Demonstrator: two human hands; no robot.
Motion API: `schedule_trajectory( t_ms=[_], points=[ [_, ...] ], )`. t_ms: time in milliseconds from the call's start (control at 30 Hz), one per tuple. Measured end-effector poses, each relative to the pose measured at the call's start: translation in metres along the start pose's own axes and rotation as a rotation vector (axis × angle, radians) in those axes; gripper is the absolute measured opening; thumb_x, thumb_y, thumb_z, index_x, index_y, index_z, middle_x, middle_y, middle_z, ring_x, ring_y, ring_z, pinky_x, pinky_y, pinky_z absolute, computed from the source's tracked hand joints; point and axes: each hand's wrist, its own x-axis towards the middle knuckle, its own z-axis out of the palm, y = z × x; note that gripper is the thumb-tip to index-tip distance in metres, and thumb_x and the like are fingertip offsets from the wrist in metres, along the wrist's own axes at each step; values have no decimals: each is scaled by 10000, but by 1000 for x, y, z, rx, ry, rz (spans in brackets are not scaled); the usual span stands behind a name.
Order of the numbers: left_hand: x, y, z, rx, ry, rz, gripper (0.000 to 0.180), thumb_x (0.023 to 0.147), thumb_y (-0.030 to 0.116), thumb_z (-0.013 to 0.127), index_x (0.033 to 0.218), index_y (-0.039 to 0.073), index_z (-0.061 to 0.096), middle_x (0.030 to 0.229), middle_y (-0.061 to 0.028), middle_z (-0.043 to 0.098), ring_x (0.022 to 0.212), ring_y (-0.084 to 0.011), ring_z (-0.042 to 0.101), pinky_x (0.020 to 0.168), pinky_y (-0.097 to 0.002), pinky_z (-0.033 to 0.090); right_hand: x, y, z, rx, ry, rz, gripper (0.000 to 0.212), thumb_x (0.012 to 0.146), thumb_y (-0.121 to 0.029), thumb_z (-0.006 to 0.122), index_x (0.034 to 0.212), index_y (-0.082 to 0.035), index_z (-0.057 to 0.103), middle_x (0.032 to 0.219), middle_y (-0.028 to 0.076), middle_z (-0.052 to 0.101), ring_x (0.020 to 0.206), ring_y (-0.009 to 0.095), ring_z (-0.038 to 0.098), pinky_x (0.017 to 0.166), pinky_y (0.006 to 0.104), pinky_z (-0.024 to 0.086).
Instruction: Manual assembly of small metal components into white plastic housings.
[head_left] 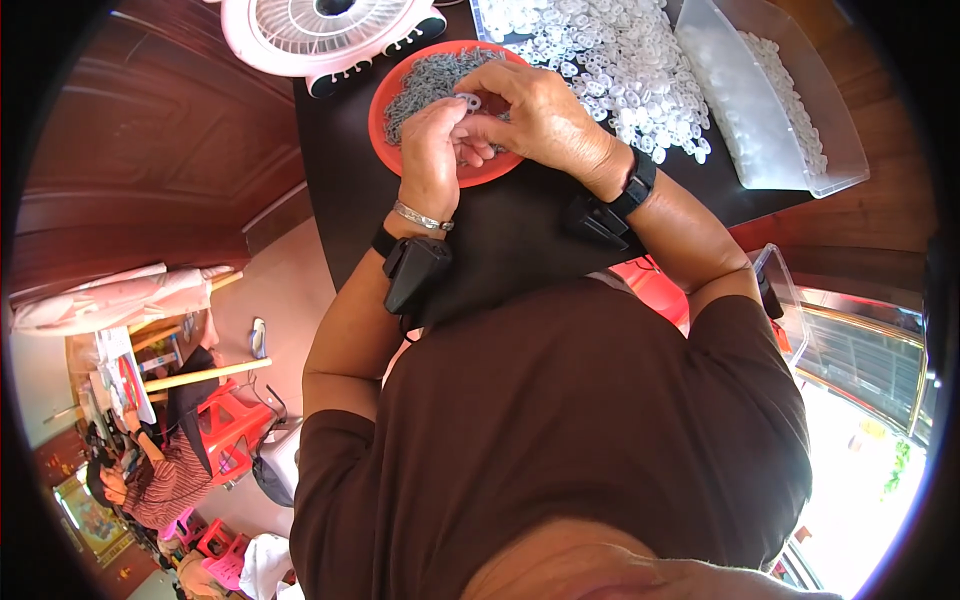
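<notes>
Both my hands are together over a red bowl heaped with small grey screws. A small oval white plastic piece with holes is pinched at the fingertips of my left hand. My right hand comes in from the right, its fingers curled and the thumb close to the piece. Whatever those right fingers hold, if anything, is hidden or too small to name. A big loose pile of similar white pieces lies just beyond my right hand on the black tabletop.
At the far right of the table stands a clear plastic bin with more small white pieces. A pink fan is at the far left. Red stools and another person in a striped top are off to the left.
</notes>
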Motion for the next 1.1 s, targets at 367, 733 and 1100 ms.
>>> schedule_trajectory(
  t_ms=[367, 733, 1100],
  points=[
    [2, 1, -3, -129, -8, 64, 286, 898, 233, 469, 907, -27, 588, 686, -86, 602, 549, -157, 575, 502, -231, 457, 1, 0, -2, 38, 31, -141, 300, 759, -156, 713, 1035, -65, 635, 862, 86, 657, 741, 220, 663, 665, 303, 539],
    [-9, 10, 8, 70, 82, 196, 240, 892, 199, 500, 840, -18, 588, 633, -45, 570, 519, -105, 539, 486, -203, 419, -3, -10, -2, 100, 70, -83, 328, 740, -161, 734, 1035, -60, 630, 810, 91, 659, 713, 220, 665, 631, 302, 534],
    [-14, 13, 4, 182, 28, 245, 266, 899, 198, 478, 880, -43, 586, 676, -99, 621, 516, -140, 544, 483, -227, 399, -3, -11, -6, 105, 49, -144, 232, 789, -146, 688, 989, -63, 605, 782, 99, 649, 709, 263, 654, 604, 317, 518]
  ],
)
